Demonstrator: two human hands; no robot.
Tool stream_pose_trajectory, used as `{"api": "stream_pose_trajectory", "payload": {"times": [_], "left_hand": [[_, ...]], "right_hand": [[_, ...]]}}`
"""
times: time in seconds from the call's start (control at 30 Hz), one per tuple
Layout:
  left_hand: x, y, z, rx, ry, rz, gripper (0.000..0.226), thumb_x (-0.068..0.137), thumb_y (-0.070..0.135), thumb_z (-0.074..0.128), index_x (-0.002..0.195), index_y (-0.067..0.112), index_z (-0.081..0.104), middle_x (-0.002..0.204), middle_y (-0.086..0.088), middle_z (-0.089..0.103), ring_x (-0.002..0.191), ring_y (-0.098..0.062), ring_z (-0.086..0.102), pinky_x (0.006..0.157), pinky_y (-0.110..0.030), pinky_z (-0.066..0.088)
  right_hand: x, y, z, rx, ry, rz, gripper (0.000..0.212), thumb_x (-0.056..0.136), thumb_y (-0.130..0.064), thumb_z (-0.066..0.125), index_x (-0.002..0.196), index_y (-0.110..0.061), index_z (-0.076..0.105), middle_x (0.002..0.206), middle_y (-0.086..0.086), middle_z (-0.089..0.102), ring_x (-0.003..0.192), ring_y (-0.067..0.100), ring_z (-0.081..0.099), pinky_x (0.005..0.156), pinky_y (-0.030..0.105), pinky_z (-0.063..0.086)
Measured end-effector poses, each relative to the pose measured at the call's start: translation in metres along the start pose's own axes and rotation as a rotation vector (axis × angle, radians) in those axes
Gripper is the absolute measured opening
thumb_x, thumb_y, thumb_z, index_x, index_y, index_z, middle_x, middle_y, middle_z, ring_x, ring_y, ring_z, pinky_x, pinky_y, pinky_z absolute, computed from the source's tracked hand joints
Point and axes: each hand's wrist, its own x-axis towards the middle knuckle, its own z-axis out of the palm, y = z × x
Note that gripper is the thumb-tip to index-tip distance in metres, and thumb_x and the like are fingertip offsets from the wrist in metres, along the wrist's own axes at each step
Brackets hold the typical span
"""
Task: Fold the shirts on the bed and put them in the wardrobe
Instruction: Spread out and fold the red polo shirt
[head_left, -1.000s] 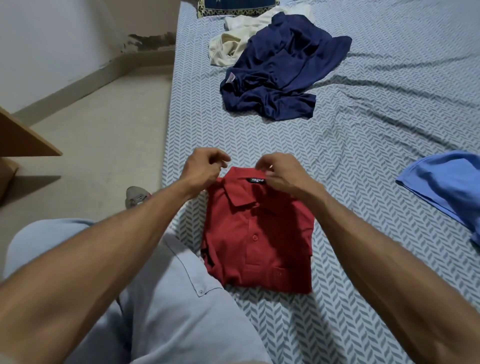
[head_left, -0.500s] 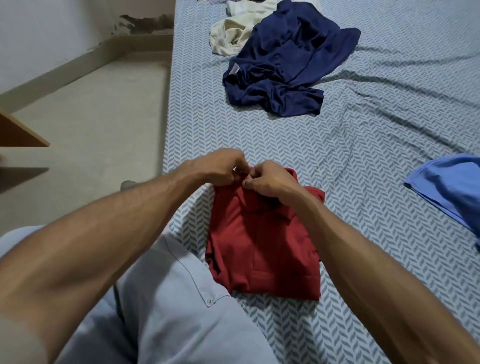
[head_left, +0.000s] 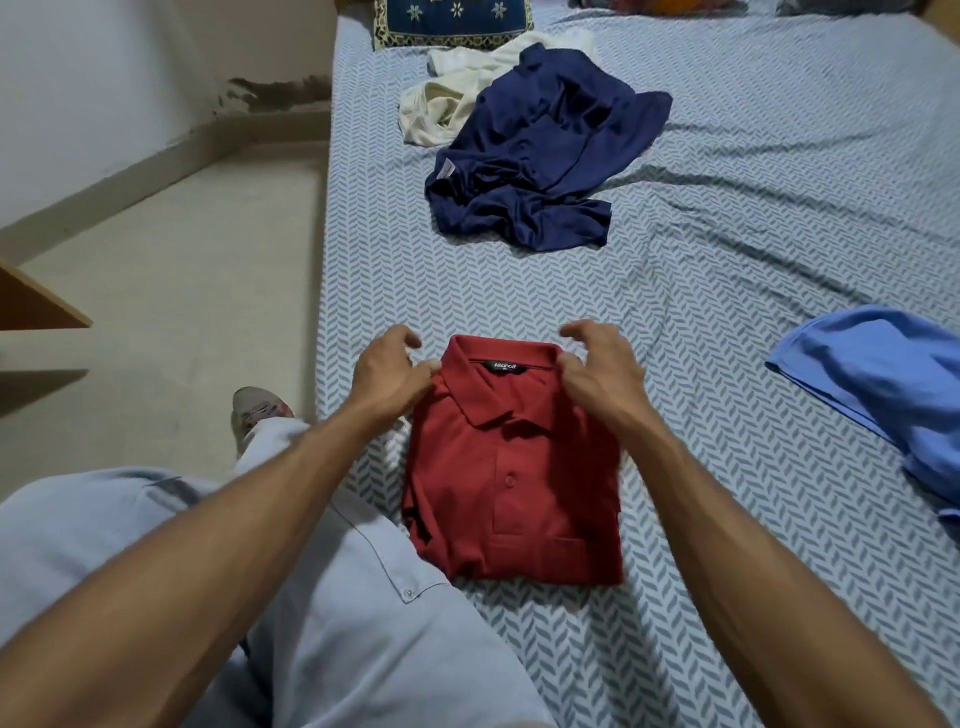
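Note:
A red polo shirt lies folded into a neat rectangle on the bed, collar up and label showing. My left hand pinches the collar's left corner between thumb and fingers. My right hand pinches the collar's right corner, its other fingers lifted and curled. Farther up the bed a crumpled navy shirt lies partly over a cream shirt. A light blue shirt lies loose at the right edge.
The bed has a blue-grey chevron sheet, and a dark patterned pillow sits at its head. To the left is bare floor, a wooden furniture corner and my shoe. My knee in light trousers rests at the bed's edge.
My hands have moved apart from the middle of the collar to its two corners, and the collar now lies flat and spread. The view has tilted up.

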Motion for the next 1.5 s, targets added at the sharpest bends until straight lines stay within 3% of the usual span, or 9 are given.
{"api": "stream_pose_trajectory", "payload": {"times": [0.13,0.3,0.43,0.57,0.73,0.93,1.13,1.23,1.5], "left_hand": [[-0.046,-0.022,-0.004,-0.290,-0.170,-0.306,0.040,0.080,0.039,0.082,0.087,0.012,0.053,0.077,-0.011,0.067,0.053,-0.022,0.060,0.051,-0.029,0.050],[-0.092,-0.030,-0.006,-0.301,-0.434,-0.353,0.039,0.074,0.035,0.090,0.084,0.008,0.064,0.068,-0.011,0.066,0.054,-0.014,0.055,0.050,-0.025,0.048],[-0.113,-0.029,-0.006,-0.164,-0.422,-0.280,0.041,0.064,0.040,0.094,0.070,0.006,0.071,0.063,-0.008,0.070,0.055,-0.012,0.059,0.055,-0.023,0.046],[-0.136,-0.044,0.007,-0.189,-0.356,-0.342,0.035,0.067,0.015,0.093,0.081,0.013,0.062,0.070,-0.003,0.064,0.063,-0.016,0.058,0.063,-0.028,0.050],[-0.141,-0.064,0.004,-0.337,-0.247,-0.383,0.029,0.077,0.003,0.084,0.086,0.013,0.059,0.076,-0.009,0.063,0.057,-0.018,0.054,0.050,-0.024,0.043],[-0.133,-0.065,0.012,-0.215,-0.306,-0.341,0.022,0.072,0.008,0.080,0.080,0.011,0.061,0.065,-0.007,0.063,0.053,-0.019,0.056,0.045,-0.022,0.042],[-0.053,-0.068,0.004,-0.405,-0.105,-0.289,0.027,0.087,0.003,0.067,0.113,0.010,0.068,0.075,-0.011,0.068,0.060,-0.024,0.060,0.058,-0.031,0.048],[-0.020,-0.054,0.000,-0.457,-0.187,-0.222,0.031,0.095,0.002,0.064,0.125,0.010,0.063,0.078,-0.013,0.062,0.057,-0.021,0.052,0.055,-0.028,0.043],[0.036,-0.028,0.006,-0.339,-0.245,-0.273,0.020,0.097,0.020,0.065,0.078,0.016,0.069,0.064,-0.009,0.062,0.053,-0.021,0.051,0.044,-0.020,0.032]], "right_hand": [[-0.039,0.049,-0.013,0.062,0.059,0.253,0.057,0.079,-0.060,0.068,0.117,-0.018,0.060,0.112,0.008,0.068,0.103,0.027,0.066,0.094,0.042,0.051],[-0.114,0.078,-0.011,0.449,-0.198,0.379,0.050,0.069,-0.060,0.083,0.078,-0.014,0.064,0.065,0.007,0.070,0.055,0.021,0.067,0.065,0.044,0.059],[-0.145,0.092,-0.004,0.525,-0.338,0.369,0.055,0.055,-0.062,0.092,0.073,-0.017,0.064,0.070,0.007,0.066,0.066,0.021,0.063,0.067,0.038,0.051],[-0.165,0.095,-0.003,0.531,-0.407,0.340,0.023,0.078,-0.020,0.085,0.078,-0.008,0.066,0.069,0.003,0.066,0.062,0.011,0.062,0.062,0.024,0.047],[-0.176,0.108,0.000,0.506,-0.240,0.326,0.011,0.087,-0.010,0.075,0.082,-0.003,0.069,0.074,0.014,0.069,0.070,0.023,0.063,0.073,0.041,0.051],[-0.159,0.105,-0.002,0.363,-0.276,0.332,0.028,0.082,-0.037,0.082,0.079,-0.010,0.072,0.070,0.007,0.074,0.064,0.026,0.068,0.063,0.041,0.052],[-0.069,0.089,-0.012,0.540,-0.090,0.316,0.022,0.094,-0.016,0.070,0.112,-0.007,0.064,0.084,0.008,0.069,0.061,0.018,0.063,0.050,0.027,0.047],[-0.030,0.076,-0.013,0.613,-0.165,0.426,0.005,0.094,-0.012,0.069,0.097,-0.011,0.065,0.070,0.001,0.056,0.048,0.006,0.045,0.038,0.018,0.033],[0.011,0.079,-0.012,0.680,-0.247,0.446,0.019,0.102,-0.015,0.056,0.082,-0.016,0.056,0.066,0.003,0.051,0.050,0.011,0.044,0.047,0.025,0.031]]}}
